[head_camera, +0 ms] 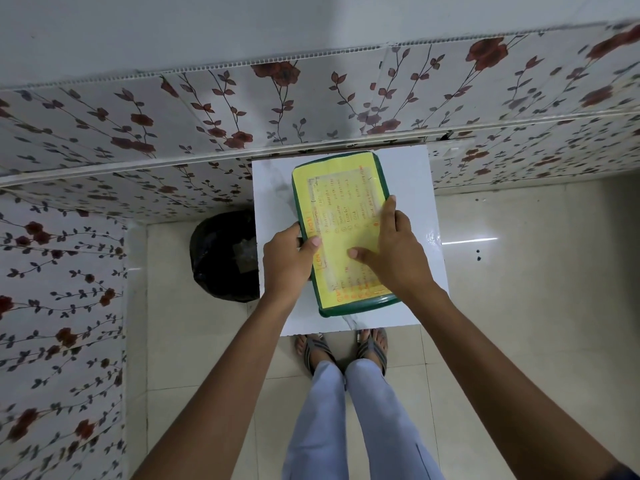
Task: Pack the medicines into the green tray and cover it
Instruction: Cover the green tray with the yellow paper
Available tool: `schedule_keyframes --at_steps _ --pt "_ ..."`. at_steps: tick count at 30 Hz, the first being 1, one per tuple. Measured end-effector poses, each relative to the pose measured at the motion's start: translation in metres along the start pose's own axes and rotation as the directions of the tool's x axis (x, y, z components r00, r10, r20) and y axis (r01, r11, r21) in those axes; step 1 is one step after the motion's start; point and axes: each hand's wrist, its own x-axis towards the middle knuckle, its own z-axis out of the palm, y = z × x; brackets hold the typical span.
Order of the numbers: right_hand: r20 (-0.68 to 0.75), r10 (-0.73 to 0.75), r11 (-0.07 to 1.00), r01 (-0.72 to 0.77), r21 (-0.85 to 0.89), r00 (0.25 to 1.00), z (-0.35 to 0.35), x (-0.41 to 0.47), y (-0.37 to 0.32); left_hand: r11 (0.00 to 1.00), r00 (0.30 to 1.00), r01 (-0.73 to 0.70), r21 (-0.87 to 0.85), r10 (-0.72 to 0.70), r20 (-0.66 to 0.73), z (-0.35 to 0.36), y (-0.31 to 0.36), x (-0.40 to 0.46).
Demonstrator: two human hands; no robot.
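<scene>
You are looking through a single head-worn wide-angle camera, pointing almost straight down from standing height — your own feet (341, 351) are showing below the small white table (410, 174). The lens is sitting about an arm's reach above the tabletop, bending the floral wall (173, 109) ahead into a curve.

Bare table (412, 174) right of tray (379, 171)

Covered green tray (360, 308) on white table (408, 174).
</scene>
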Motion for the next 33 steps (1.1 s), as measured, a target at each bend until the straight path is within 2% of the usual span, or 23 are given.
schedule_keyframes --at_steps 5,8,10,13,16,20,25,27,29,31,33 --pt "-0.029 0.078 0.997 -0.077 0.017 0.997 -0.004 -0.012 0.012 0.998 0.996 -0.052 0.047 0.048 0.079 0.000 0.017 0.006" --pt "0.004 0.079 0.997 -0.079 0.008 0.997 -0.021 -0.006 0.014 0.991 0.982 0.112 -0.078 -0.098 0.165 -0.007 0.024 0.008" --pt "-0.003 0.110 0.982 -0.108 0.152 0.994 -0.039 0.010 0.008 0.985 0.978 0.153 -0.079 -0.139 0.156 -0.012 0.030 0.019" --pt "-0.003 0.220 0.922 -0.207 0.329 0.976 -0.061 0.049 -0.004 0.991 0.993 0.105 -0.083 -0.101 0.059 -0.015 0.051 0.044" --pt "0.062 0.281 0.833 -0.276 0.479 0.958 -0.071 0.082 -0.016 0.988 0.990 0.137 -0.069 -0.135 0.032 -0.014 0.068 0.064" --pt "0.100 0.293 0.846 -0.306 0.436 0.951 -0.072 0.101 -0.016 0.960 0.970 0.241 -0.141 -0.236 0.048 -0.011 0.064 0.083" --pt "0.082 0.267 0.879 -0.278 0.387 0.960 -0.069 0.100 -0.016 0.959 0.976 0.215 -0.185 -0.217 0.007 -0.007 0.056 0.081" --pt "0.105 0.256 0.864 -0.276 0.421 0.961 -0.072 0.092 -0.016 0.960 0.975 0.223 -0.171 -0.215 0.062 -0.009 0.058 0.068" --pt "0.189 0.234 0.833 -0.297 0.467 0.954 -0.077 0.075 -0.009 0.951 0.957 0.259 -0.172 -0.228 0.180 -0.013 0.056 0.050" --pt "0.292 0.223 0.840 -0.335 0.426 0.930 -0.073 0.055 0.002 0.947 0.931 0.287 -0.144 -0.241 0.273 -0.015 0.047 0.031" --pt "0.312 0.223 0.877 -0.330 0.350 0.924 -0.062 0.039 0.011 0.947 0.927 0.296 -0.128 -0.252 0.278 -0.012 0.034 0.018"
